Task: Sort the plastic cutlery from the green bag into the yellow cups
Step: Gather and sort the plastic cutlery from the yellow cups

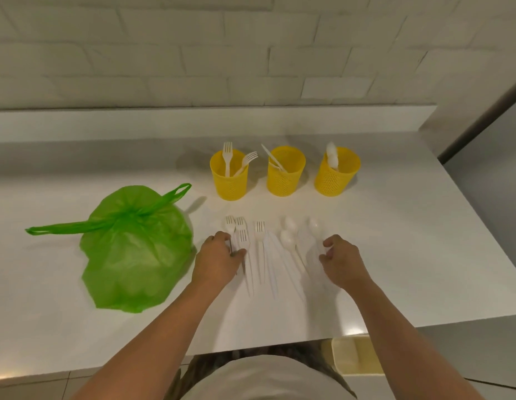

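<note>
Left grip (219, 255): fingers and thumb curled round the handles of the forks (240, 229) at the left end of the near row (tines point to the far side).
Right grip (342, 259): curled on the handle of the rightmost spoon (314, 225), whose bowl lies just beyond the fingertips.
Between the grips: another fork (260, 229), blurred knives (272, 255) and two spoons (288, 235), flat on the desk (395, 255).
Yellow cups (285, 177): three in a far row, each holding some cutlery.
Green bag (135, 249): just left of the left grip, its neck drawn shut.
</note>
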A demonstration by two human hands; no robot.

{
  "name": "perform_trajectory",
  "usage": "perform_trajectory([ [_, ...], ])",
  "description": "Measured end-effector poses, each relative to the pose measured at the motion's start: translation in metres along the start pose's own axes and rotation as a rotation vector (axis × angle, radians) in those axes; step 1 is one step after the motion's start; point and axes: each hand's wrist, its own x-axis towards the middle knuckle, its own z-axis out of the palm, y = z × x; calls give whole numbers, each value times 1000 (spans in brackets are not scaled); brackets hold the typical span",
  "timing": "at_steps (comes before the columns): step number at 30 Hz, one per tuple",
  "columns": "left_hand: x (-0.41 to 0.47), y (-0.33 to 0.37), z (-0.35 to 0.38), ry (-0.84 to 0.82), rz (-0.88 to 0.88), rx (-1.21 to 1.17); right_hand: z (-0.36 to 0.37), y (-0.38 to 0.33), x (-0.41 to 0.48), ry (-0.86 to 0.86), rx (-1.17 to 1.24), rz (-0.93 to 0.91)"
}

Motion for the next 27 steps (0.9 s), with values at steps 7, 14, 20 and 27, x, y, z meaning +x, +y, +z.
perform_trajectory([
  [7,-3,5,7,4,-19,4,8,-17,7,103,32,14],
  [14,-3,9,6,-19,-43,-54,-13,-1,2,-32,-76,45],
  [20,-7,22,10,-59,-75,-126,11,-32,5,46,-291,-76],
  [27,-6,30,16,-258,-134,-427,30,-45,-7,26,-89,-156],
])
